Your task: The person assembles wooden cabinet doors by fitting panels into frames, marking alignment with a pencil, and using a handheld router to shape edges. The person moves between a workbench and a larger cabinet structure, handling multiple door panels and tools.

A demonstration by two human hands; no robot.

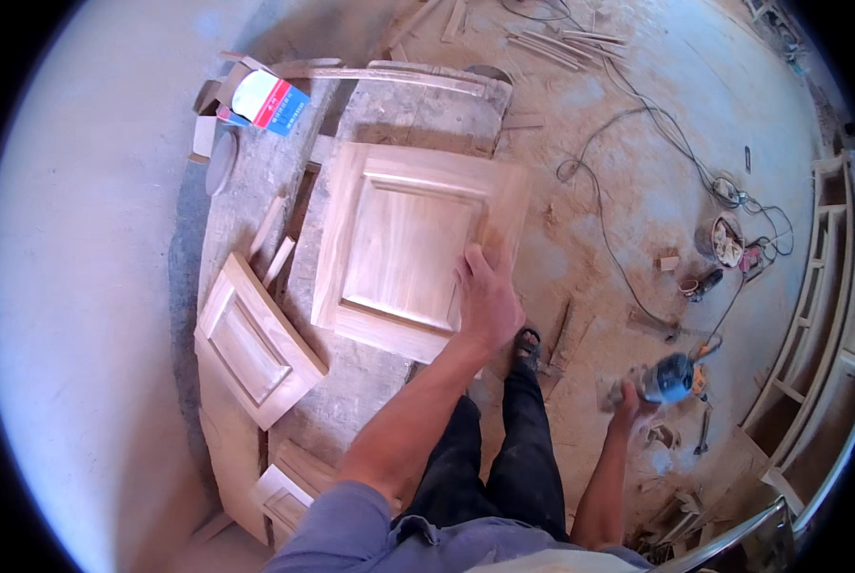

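A pale wooden cabinet door (408,250) with a raised centre panel is above the workbench, its right side reaching past the bench edge. My left hand (491,301) grips that right side, fingers curled over the frame. Out to the right, away from the door, my right hand (635,406) is closed around a corded power tool (674,378) with a grey body and dark end. Blur hides its exact kind. A smaller cabinet door (258,342) lies tilted on the bench at the left, and part of another door (284,497) shows below it.
The worn plank workbench (370,382) stands beside a pale wall. An open cardboard box (270,100) and a round disc (221,164) sit at its far left. Cables (595,172), wood strips (552,50) and a bucket (726,239) are on the dusty floor. A wooden frame (800,353) stands right.
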